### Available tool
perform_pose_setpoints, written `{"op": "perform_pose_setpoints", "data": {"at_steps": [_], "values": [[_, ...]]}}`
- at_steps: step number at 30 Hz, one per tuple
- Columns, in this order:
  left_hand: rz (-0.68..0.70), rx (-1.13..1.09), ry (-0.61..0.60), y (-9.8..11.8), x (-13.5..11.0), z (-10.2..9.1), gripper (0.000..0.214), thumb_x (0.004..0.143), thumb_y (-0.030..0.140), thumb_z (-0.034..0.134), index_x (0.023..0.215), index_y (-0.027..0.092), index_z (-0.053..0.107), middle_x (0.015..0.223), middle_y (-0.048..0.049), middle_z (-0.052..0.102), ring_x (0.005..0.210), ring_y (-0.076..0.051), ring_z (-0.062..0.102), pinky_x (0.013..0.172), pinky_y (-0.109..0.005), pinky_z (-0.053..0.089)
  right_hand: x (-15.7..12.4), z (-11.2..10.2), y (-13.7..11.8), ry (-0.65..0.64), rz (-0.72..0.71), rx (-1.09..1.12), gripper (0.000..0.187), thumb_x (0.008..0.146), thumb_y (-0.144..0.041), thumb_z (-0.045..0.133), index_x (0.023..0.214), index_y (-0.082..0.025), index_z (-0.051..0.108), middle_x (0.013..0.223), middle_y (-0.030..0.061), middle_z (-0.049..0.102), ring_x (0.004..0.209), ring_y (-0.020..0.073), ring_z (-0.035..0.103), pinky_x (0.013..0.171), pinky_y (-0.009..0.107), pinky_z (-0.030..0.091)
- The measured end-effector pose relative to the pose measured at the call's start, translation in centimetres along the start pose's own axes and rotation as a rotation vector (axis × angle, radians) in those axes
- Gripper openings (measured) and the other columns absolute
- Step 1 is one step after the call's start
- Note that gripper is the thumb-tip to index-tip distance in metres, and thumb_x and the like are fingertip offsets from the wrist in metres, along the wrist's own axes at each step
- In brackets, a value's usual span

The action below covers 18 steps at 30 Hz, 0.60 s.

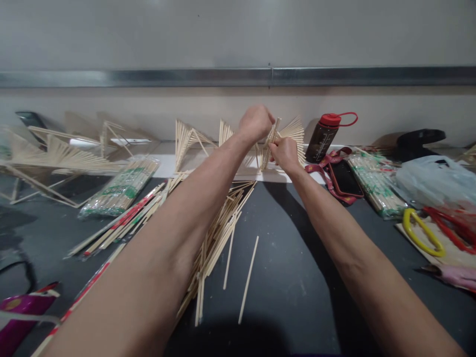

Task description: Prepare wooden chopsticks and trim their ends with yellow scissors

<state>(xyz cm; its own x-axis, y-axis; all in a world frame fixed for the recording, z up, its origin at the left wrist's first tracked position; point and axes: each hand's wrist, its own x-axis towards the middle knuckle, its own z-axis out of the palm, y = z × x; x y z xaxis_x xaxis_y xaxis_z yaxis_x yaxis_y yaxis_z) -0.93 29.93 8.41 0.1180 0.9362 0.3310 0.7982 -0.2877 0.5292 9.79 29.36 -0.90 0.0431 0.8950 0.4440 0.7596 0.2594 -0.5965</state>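
Note:
A structure of fanned wooden chopsticks stands on a white sheet against the wall. My right hand is closed at its right part, thumb and fingers pinching an upright chopstick. Just left of and above it, my left hand is curled closed over the structure, its fingertips hidden behind the hand. Whatever it grips cannot be made out. Below the structure, a pile of loose chopsticks lies partly behind my left forearm. One single chopstick lies apart on the dark table.
Another stick structure and a wrapped chopstick pack are at left. Right of my hands stand a red-capped bottle, a phone, another chopstick pack, a plastic bag and yellow-handled scissors.

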Motion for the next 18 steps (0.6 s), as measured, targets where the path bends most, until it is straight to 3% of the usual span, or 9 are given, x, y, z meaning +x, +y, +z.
{"op": "perform_pose_setpoints", "data": {"at_steps": [6,18], "values": [[-0.021,-0.014,-0.010,0.08,-0.06,0.13,0.018,0.075,0.020,0.055,0.084,0.017,0.070,0.087,-0.0069,0.069,0.097,-0.020,0.060,0.094,-0.036,0.040,0.24,0.34,0.27,-0.018,0.011,0.007,0.029,0.079,-0.024,0.046,0.075,-0.011,0.072,0.063,0.0108,0.068,0.064,0.0197,0.066,0.058,0.025,0.048],[-0.044,-0.027,-0.047,0.28,0.03,0.48,0.024,0.080,0.021,0.049,0.086,0.007,0.068,0.087,-0.0098,0.063,0.106,-0.025,0.058,0.092,-0.041,0.041,0.11,0.13,0.14,-0.003,-0.008,0.013,0.030,0.077,-0.022,0.044,0.076,-0.010,0.072,0.062,0.0115,0.068,0.061,0.0200,0.065,0.057,0.026,0.048]]}}
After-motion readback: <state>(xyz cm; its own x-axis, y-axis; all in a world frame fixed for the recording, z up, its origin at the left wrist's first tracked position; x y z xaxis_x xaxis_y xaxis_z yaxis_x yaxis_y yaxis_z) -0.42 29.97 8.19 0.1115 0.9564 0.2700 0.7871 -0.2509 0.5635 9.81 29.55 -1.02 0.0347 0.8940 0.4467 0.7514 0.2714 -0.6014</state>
